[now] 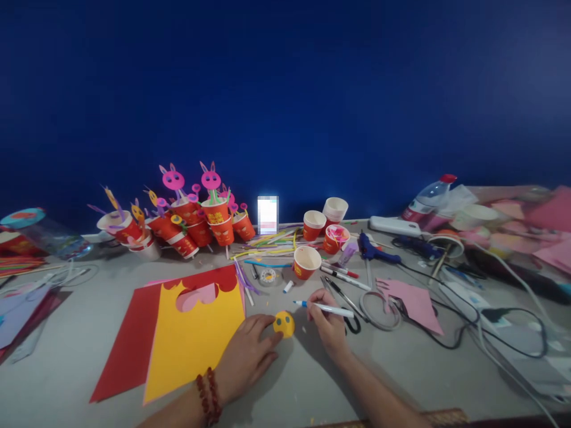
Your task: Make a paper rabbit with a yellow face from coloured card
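Observation:
A small yellow paper disc (285, 326) with two dark eye spots lies on the table. My left hand (250, 351) holds it at its left edge, index finger above and thumb below. Just to the right, my right hand (328, 321) grips a white marker (334, 310), its blue tip pointing left over the table. The marker's tip is apart from the disc. A loose white cap (288, 287) rests behind the tip. Beside my left hand are yellow paper (191, 345) and red paper (129, 345), both partly cut.
Red paper cups (220, 230) with pink bunny faces stand at the back left. Another cup (307, 261) sits mid-table. Scissors (352, 323), a blue glue gun (377, 249), tape ring (380, 310) and pink paper (413, 303) are at right, among cables. A lit screen (267, 214) faces me.

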Demonstrator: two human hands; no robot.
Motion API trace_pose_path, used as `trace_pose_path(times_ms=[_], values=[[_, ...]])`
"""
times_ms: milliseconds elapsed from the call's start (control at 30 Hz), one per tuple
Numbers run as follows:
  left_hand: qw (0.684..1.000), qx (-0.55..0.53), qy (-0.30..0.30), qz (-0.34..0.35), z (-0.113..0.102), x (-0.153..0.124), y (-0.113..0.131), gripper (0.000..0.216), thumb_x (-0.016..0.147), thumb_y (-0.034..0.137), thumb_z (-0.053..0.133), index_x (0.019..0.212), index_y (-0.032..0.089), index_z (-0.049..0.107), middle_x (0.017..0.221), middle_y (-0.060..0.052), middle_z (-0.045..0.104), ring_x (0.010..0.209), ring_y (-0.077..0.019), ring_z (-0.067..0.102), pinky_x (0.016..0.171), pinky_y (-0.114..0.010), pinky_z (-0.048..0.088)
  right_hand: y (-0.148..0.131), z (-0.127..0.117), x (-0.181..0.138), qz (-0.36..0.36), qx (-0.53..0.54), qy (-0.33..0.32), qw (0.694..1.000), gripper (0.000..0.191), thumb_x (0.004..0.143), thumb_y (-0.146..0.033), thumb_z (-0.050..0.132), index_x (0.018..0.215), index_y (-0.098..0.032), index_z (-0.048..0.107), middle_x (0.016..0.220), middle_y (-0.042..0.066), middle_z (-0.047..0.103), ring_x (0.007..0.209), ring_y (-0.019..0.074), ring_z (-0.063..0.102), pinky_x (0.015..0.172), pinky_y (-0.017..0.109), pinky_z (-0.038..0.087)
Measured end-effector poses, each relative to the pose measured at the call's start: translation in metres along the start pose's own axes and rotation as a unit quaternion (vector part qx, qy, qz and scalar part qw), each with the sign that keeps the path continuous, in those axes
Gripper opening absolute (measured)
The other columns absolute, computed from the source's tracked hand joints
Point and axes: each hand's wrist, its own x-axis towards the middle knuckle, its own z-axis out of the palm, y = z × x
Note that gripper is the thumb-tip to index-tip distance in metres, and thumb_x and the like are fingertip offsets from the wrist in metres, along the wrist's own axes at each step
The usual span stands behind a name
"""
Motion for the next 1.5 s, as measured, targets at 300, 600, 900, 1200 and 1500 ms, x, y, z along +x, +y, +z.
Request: trace_pose_path(times_ms=[300, 600, 900, 1200, 1500], values=[[0.996, -0.053, 0.074, -0.006, -0.004, 0.002, -0.002, 0.022, 0.096, 0.02, 0.049, 0.114, 0.022, 0.061, 0.12, -0.012, 0.059, 0.109, -0.0236, 0.058, 0.093, -0.039, 0.052, 0.007, 0.003, 0.003, 0.015, 0.04, 0.0, 0.999, 0.02, 0.083, -0.034, 0.059, 0.069, -0.022, 0.05, 0.05, -0.007, 0.044, 0.045, 0.0109, 0.038, 0.045, 0.023, 0.03], [0.977, 0.034, 0.18, -0.106, -0.053, 0.014, -0.056, 0.014, 0.097, 0.023, 0.045, 0.099, 0.021, 0.059, 0.099, -0.006, 0.064, 0.096, -0.0223, 0.061, 0.083, -0.037, 0.052, 0.004, 0.003, 0.002, -0.009, 0.01, -0.027, 1.0, 0.018, 0.084, -0.036, 0.062, 0.076, -0.021, 0.056, 0.056, -0.004, 0.052, 0.052, 0.0141, 0.047, 0.05, 0.025, 0.037], [0.99, 0.079, 0.101, -0.051, -0.034, 0.082, -0.044, 0.015, 0.095, 0.027, 0.052, 0.089, 0.019, 0.064, 0.091, -0.006, 0.064, 0.09, -0.0226, 0.06, 0.079, -0.036, 0.05, 0.007, 0.001, 0.003, -0.047, 0.014, 0.032, 0.998, 0.024, 0.084, -0.04, 0.064, 0.072, -0.021, 0.056, 0.052, -0.005, 0.046, 0.048, 0.0128, 0.042, 0.047, 0.025, 0.035], [0.991, 0.103, 0.078, -0.041, 0.002, 0.116, -0.019, 0.006, 0.089, 0.02, 0.06, 0.088, 0.015, 0.063, 0.093, -0.01, 0.063, 0.096, -0.029, 0.056, 0.083, -0.045, 0.046, 0.005, -0.005, 0.009, -0.037, 0.059, 0.091, 0.993, 0.025, 0.087, -0.041, 0.062, 0.072, -0.022, 0.056, 0.055, -0.003, 0.05, 0.05, 0.013, 0.043, 0.047, 0.025, 0.032], [0.994, 0.003, 0.092, -0.055, -0.02, 0.058, -0.014, 0.015, 0.098, 0.03, 0.05, 0.091, 0.018, 0.057, 0.09, -0.005, 0.063, 0.088, -0.022, 0.057, 0.077, -0.034, 0.047, -0.01, 0.001, 0.003, 0.061, 0.165, 0.014, 0.984, 0.031, 0.082, -0.046, 0.067, 0.069, -0.022, 0.053, 0.05, -0.005, 0.051, 0.045, 0.0107, 0.042, 0.045, 0.022, 0.027]])
